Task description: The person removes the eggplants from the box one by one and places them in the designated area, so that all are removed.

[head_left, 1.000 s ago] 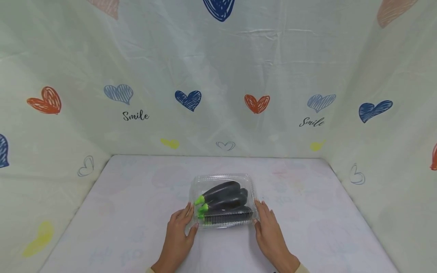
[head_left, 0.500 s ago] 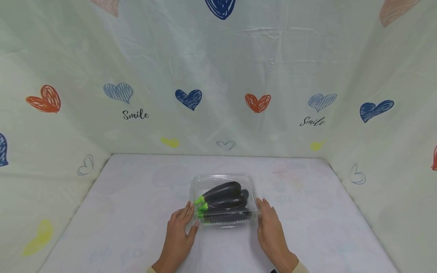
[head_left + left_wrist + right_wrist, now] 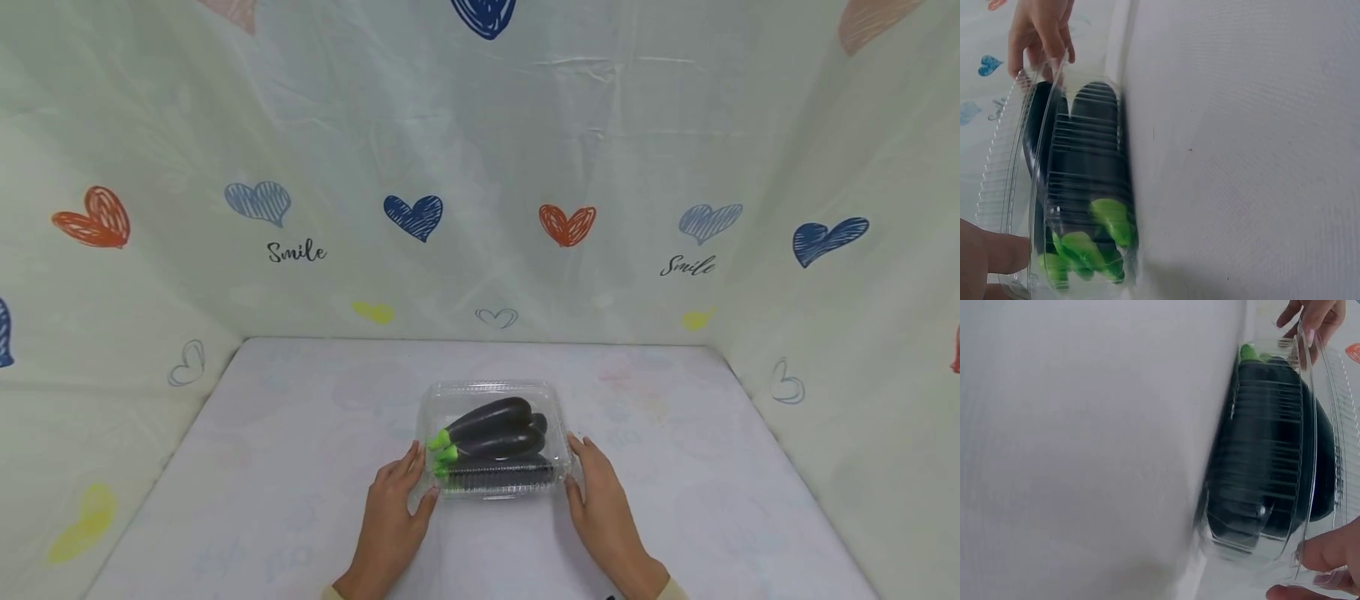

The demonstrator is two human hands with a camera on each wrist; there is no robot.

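A clear plastic clamshell box (image 3: 487, 390) lies on the table with its lid down over several dark eggplants (image 3: 498, 442) with green stem ends. My left hand (image 3: 390, 512) holds the box's left side, its fingers along the edge and its thumb at the near corner. At the opposite side my right hand (image 3: 606, 508) holds the right edge near the front corner. In the right wrist view the right thumb (image 3: 1325, 550) lies on the rim, with a finger below. The left thumb (image 3: 1007, 252) presses against the rim in the left wrist view.
A pale table top (image 3: 315, 417) extends around the box. Behind it and at both sides hangs a light cloth (image 3: 487, 150) printed with hearts and the word "Smile". A small dark object (image 3: 610, 597) shows at the bottom edge near the right wrist.
My right hand has shifted slightly to the right along the box's right edge, and its thumb shows again at the near corner. The left hand has stayed in place.
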